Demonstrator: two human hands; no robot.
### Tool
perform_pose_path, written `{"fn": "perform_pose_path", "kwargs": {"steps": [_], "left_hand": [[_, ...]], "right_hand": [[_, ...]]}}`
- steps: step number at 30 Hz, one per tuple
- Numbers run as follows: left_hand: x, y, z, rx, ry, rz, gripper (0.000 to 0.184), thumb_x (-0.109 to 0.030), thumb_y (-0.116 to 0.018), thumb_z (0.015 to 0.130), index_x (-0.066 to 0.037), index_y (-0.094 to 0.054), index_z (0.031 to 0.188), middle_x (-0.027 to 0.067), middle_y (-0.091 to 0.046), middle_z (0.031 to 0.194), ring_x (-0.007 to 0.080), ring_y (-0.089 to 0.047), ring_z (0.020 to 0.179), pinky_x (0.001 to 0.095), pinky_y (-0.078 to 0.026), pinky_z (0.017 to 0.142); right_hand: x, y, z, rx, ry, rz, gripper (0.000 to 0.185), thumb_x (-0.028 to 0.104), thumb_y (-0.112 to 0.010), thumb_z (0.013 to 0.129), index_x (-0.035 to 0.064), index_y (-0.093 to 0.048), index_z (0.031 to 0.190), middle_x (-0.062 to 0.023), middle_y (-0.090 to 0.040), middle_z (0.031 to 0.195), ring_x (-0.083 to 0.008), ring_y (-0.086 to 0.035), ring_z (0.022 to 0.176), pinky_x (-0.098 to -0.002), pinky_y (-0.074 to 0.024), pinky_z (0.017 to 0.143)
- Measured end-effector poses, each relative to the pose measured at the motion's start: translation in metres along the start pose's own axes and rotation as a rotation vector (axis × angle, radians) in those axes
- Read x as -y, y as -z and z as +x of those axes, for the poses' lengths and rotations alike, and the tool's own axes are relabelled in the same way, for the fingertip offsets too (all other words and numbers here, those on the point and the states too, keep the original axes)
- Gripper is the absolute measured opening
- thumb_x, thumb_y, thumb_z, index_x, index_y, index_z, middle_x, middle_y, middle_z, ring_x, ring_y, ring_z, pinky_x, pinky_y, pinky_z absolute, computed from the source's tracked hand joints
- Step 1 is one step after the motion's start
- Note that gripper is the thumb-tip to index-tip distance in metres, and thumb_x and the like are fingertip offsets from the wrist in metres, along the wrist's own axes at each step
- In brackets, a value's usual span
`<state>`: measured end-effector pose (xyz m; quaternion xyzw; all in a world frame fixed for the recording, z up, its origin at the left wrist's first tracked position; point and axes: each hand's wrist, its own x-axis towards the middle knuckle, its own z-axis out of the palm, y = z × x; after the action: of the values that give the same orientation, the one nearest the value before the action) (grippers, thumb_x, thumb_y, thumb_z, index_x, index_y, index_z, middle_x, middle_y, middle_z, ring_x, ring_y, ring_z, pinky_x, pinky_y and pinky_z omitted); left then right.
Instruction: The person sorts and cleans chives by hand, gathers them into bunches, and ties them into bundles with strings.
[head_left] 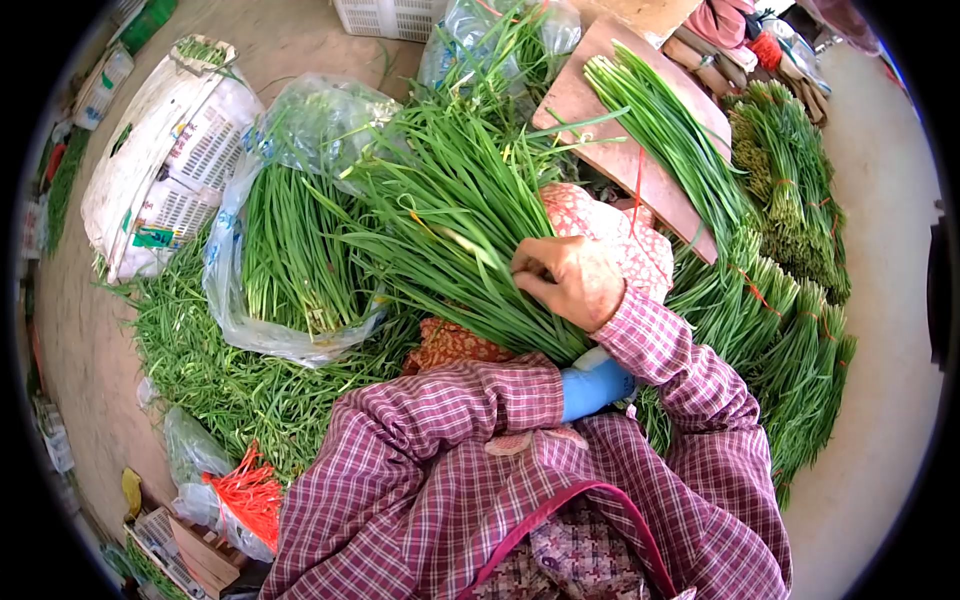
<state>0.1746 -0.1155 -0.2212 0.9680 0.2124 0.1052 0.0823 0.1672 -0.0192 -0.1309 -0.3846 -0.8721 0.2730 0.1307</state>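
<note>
A large loose bunch of long green leaves (470, 215) fans out across my lap, its narrow end near my left hand. My left hand (598, 386) is in a blue glove at that end, its fingers mostly hidden. My bare right hand (570, 280) is closed over the bunch, thumb and forefinger pressed together; what they pinch is too small to make out. A pale yellowish leaf (462, 243) lies in the bunch near those fingertips. Patterned red cloth (455, 345) shows under the leaves.
An open plastic bag of greens (300, 245) stands left, among loose leaves (220, 370). Right, a pinkish board (590, 110) bears a green bunch (665, 130), beside tied bunches (790, 190). Orange-red ties (248, 500) are lower left. A white woven sack (150, 130) stands upper left.
</note>
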Motion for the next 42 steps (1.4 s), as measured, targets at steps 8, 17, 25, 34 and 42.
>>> {"fn": "perform_pose_path", "kwargs": {"steps": [8,17,25,34,42], "left_hand": [[0.006,0.001,0.002,-0.294,-0.002,-0.102,0.038,-0.025,-0.042,0.093,-0.011,-0.050,0.129,0.0069,-0.056,0.124,0.0236,-0.050,0.118,0.0362,-0.031,0.106],[0.010,-0.006,-0.006,-0.172,0.058,-0.465,0.042,-0.029,-0.041,0.093,-0.011,-0.049,0.130,0.0086,-0.049,0.135,0.0251,-0.044,0.126,0.0370,-0.029,0.111],[0.002,-0.007,-0.013,-0.061,-0.019,0.174,0.026,-0.028,-0.049,0.090,-0.018,-0.061,0.110,0.0023,-0.058,0.096,0.0195,-0.055,0.095,0.0344,-0.039,0.093],[-0.002,-0.006,0.010,0.406,0.002,-0.024,0.040,-0.031,-0.041,0.095,-0.015,-0.045,0.132,0.0078,-0.048,0.129,0.0239,-0.043,0.120,0.0398,-0.030,0.101],[-0.019,-0.147,0.018,-0.209,0.193,-0.539,0.045,-0.033,-0.038,0.098,-0.014,-0.035,0.138,0.0095,-0.038,0.137,0.0257,-0.035,0.128,0.0403,-0.023,0.110]], "right_hand": [[-0.007,0.008,-0.014,-0.184,0.033,0.194,0.014,0.008,-0.065,0.083,0.0023,-0.056,0.091,-0.0146,-0.063,0.075,-0.0307,-0.064,0.068,-0.0365,-0.0494,0.061],[-0.010,0.019,-0.033,-0.471,-0.161,0.531,0.011,0.010,-0.060,0.091,0.0027,-0.051,0.093,-0.0026,-0.055,0.074,-0.0101,-0.050,0.060,-0.0236,-0.0429,0.057],[0.017,0.082,0.022,-0.755,0.070,0.624,0.012,0.011,-0.054,0.094,0.0022,-0.057,0.101,-0.0037,-0.059,0.088,-0.0092,-0.054,0.071,-0.0223,-0.0467,0.063],[0.020,-0.004,0.063,-0.256,0.232,-0.062,0.010,0.011,-0.065,0.082,0.0060,-0.064,0.090,-0.0114,-0.067,0.083,-0.0253,-0.066,0.072,-0.0327,-0.0539,0.064],[0.018,-0.063,0.074,-0.021,0.035,-0.306,0.026,0.028,-0.069,0.079,0.0048,-0.059,0.084,-0.0139,-0.063,0.080,-0.0309,-0.066,0.071,-0.0407,-0.0524,0.061]]}}
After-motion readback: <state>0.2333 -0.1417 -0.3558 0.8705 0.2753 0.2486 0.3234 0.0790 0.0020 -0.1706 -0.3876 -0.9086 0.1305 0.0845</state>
